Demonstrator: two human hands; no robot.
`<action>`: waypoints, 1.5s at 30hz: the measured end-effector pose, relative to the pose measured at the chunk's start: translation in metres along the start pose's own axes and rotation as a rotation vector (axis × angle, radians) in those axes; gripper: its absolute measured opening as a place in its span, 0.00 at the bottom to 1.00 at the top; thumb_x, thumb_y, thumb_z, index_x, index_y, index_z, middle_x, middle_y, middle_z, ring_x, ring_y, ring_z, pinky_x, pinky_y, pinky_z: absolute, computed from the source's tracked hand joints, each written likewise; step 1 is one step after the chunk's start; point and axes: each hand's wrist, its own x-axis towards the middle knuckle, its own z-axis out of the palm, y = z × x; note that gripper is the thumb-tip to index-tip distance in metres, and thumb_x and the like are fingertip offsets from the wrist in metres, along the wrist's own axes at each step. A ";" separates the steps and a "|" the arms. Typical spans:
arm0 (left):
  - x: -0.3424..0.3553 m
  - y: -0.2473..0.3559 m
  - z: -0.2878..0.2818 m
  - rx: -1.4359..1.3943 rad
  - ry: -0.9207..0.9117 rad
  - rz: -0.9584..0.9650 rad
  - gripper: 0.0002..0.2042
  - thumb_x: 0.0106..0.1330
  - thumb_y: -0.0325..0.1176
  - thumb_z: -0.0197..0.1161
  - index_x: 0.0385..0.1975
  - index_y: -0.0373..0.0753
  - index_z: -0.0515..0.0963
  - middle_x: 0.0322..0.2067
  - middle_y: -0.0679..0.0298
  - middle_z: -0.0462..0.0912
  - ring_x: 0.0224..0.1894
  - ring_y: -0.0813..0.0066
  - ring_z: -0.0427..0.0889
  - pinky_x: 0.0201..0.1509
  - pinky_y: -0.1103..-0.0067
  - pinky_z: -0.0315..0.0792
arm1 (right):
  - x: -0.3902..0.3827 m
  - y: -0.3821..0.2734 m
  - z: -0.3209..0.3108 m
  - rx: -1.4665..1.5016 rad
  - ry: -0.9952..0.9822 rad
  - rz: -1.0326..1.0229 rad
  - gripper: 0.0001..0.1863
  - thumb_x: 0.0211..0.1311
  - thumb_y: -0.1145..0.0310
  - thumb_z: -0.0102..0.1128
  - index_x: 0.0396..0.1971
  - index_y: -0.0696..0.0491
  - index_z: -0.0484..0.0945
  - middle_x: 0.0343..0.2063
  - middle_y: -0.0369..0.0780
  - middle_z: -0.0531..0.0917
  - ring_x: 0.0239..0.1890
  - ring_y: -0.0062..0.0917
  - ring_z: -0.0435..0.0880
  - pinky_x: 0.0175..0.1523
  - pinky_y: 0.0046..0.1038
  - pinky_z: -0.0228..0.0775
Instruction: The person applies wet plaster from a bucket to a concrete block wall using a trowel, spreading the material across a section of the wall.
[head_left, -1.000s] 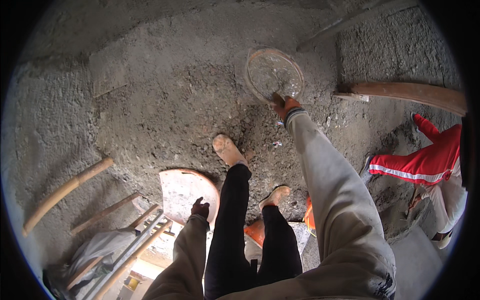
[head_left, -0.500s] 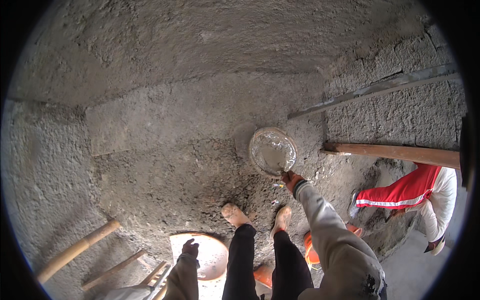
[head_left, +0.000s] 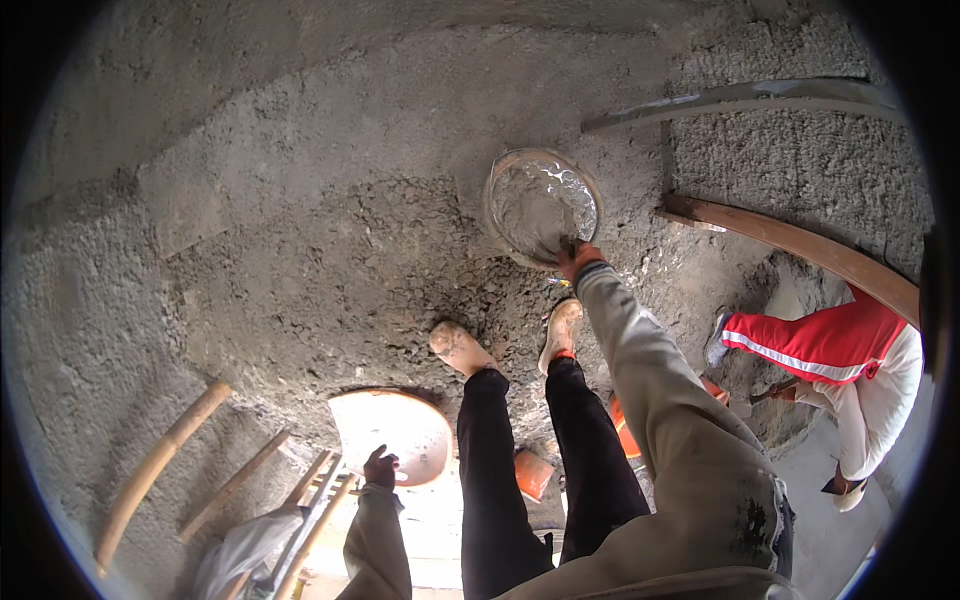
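Observation:
A round basin (head_left: 541, 207) of wet grey mortar (head_left: 540, 222) stands on the rough ground ahead of my feet. My right hand (head_left: 577, 260) is closed at its near right rim, the arm stretched forward. What lies within those fingers, perhaps the rim or a handle, is hidden. My left hand (head_left: 380, 468) hangs low on the left with nothing visible in it, its fingers loosely curled and partly apart. Beneath that hand, in the picture, lies a wide, pale, bowl-like container (head_left: 400, 425) in bright light.
Rough plastered walls (head_left: 85, 330) surround me. A grey bar (head_left: 740, 98) and a reddish-brown plank (head_left: 800, 238) jut in from the right. Wooden poles (head_left: 160, 475) lean at lower left. Orange containers (head_left: 533, 474) stand by my legs. At right a person in red trousers (head_left: 800, 340) bends over, holding a tool.
The view has shifted, so the basin and my right hand sit higher in the picture. My right hand stays at the basin's rim. The other person's hand and tool show more clearly.

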 end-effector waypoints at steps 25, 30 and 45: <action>-0.128 -0.145 0.115 -0.193 -0.019 -0.086 0.20 0.55 0.22 0.51 0.49 0.26 0.66 0.31 0.50 0.78 0.31 0.65 0.81 0.36 0.75 0.78 | -0.032 -0.009 -0.065 -0.176 -0.145 -0.302 0.16 0.55 0.60 0.51 0.41 0.51 0.72 0.34 0.50 0.79 0.41 0.44 0.77 0.46 0.38 0.69; -0.110 -0.156 0.130 -0.202 -0.067 0.001 0.18 0.56 0.24 0.52 0.48 0.27 0.67 0.31 0.51 0.78 0.30 0.67 0.80 0.36 0.76 0.78 | 0.026 0.071 -0.049 -0.243 -0.210 -0.261 0.17 0.55 0.56 0.52 0.42 0.49 0.72 0.37 0.47 0.80 0.44 0.40 0.77 0.48 0.35 0.68; -0.108 -0.167 0.144 -0.317 -0.099 -0.022 0.20 0.56 0.28 0.52 0.51 0.32 0.67 0.29 0.56 0.80 0.29 0.71 0.81 0.31 0.78 0.74 | -0.015 0.038 0.017 0.612 -0.048 -0.198 0.07 0.52 0.66 0.57 0.27 0.54 0.75 0.14 0.34 0.72 0.14 0.16 0.66 0.19 0.23 0.59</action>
